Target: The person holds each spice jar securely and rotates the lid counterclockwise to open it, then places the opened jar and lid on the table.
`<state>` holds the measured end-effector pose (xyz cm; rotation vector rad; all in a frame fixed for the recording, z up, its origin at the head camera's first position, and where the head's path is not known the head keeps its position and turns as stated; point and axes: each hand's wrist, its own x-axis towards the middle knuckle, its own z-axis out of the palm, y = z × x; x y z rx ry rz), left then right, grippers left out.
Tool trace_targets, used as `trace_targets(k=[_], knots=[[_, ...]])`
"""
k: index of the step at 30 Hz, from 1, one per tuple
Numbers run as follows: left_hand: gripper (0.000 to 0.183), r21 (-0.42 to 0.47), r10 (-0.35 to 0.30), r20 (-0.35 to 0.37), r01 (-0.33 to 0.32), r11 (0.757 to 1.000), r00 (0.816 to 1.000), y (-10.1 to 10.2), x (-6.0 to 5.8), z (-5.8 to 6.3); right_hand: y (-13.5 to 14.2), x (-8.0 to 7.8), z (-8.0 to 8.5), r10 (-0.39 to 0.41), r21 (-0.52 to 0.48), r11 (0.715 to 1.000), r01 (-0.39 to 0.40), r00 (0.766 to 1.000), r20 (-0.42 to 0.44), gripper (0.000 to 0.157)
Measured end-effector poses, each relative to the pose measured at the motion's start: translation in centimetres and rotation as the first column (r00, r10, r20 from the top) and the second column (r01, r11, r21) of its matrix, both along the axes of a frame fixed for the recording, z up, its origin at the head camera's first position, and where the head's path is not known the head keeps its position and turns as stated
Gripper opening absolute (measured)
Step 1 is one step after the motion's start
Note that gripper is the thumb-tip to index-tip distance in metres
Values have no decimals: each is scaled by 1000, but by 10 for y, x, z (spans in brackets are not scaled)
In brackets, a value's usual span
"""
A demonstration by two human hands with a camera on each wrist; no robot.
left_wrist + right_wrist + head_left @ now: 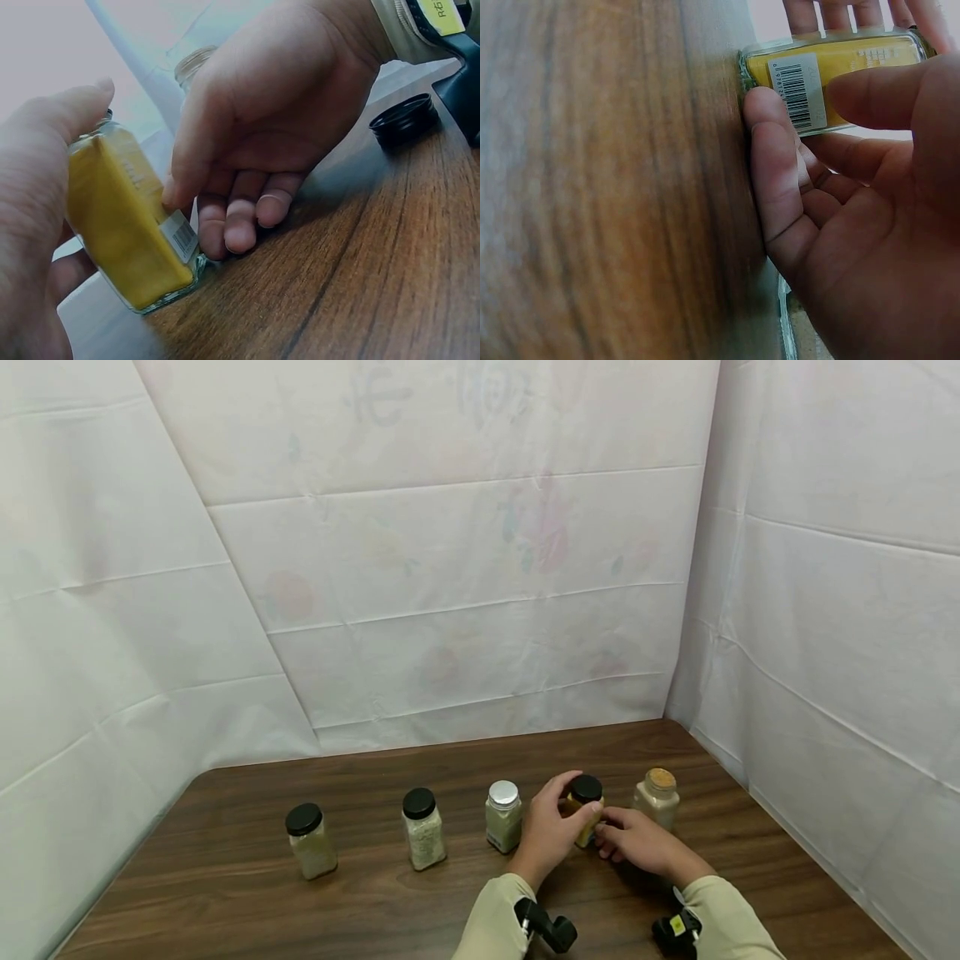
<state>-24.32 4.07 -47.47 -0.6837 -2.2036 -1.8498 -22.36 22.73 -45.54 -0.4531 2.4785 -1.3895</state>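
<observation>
A square glass jar of yellow powder [124, 225] with a black lid [587, 788] stands between both hands. My left hand [551, 828] grips its upper part, thumb and fingers on opposite sides. From the right, my right hand [643, 843] holds its lower side. In the right wrist view, the right thumb [877, 97] lies over the face beside the barcode label [799, 90], and the other fingers curl near the tabletop. Just behind the right hand is a lidless jar with a tan top [660, 789]. A loose black lid [405, 121] lies by the right wrist.
Left of the hands stand a silver-lidded jar [503, 818] and two black-lidded jars, one mid-table [425, 837] and one farther left [311, 847]. The wooden table [375, 910] meets white cloth [480, 668] behind and at the sides.
</observation>
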Motion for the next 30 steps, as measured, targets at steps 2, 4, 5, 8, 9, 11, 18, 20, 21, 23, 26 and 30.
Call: trace_targets(k=[2, 4, 5, 8, 9, 11, 18, 20, 21, 23, 26, 30], knots=[[45, 17, -14, 8, 13, 1000, 1000, 0, 1, 0, 0, 0, 0, -1, 1, 1000, 1, 1000, 4, 26], [43, 33, -27, 13, 26, 999, 1000, -1, 1, 0, 0, 0, 0, -2, 1, 1000, 2, 1000, 7, 25], [41, 38, -31, 13, 30, 999, 999, -1, 1, 0, 0, 0, 0, -3, 0, 1000, 3, 1000, 10, 25], [39, 49, -37, 12, 36, 998, 999, -1, 1, 0, 1, -1, 0, -3, -7, 1000, 3, 1000, 13, 26], [39, 53, -39, 13, 39, 998, 999, -1, 1, 0, 1, -1, 0, -2, -8, 1000, 3, 1000, 14, 27], [37, 60, -40, 12, 40, 997, 999, -1, 1, -1, 1, 0, -1, -2, -10, 1000, 2, 1000, 19, 29], [33, 76, -45, 27, 42, 996, 999, -1, -2, -3, 1, 0, 0, 0, -14, 1000, 0, 1000, 19, 33], [30, 80, -40, 26, 38, 996, 999, -2, -2, -3, 0, 0, 1, 3, -18, 1000, -3, 1000, 16, 33], [29, 83, -38, 24, 36, 996, 999, -2, -2, -3, 0, 0, 1, 5, -19, 1000, -5, 1000, 14, 33], [27, 91, -37, 17, 35, 995, 999, -3, -1, -2, 0, 0, 2, 5, -23, 1000, -5, 1000, 14, 33], [26, 97, -33, 23, 30, 995, 999, -3, -1, -1, 0, 0, 2, 5, -24, 1000, -5, 1000, 12, 33], [24, 111, -34, 36, 29, 993, 999, -3, -1, -1, 1, -1, 1, 6, -24, 1000, -6, 1000, 7, 33]])
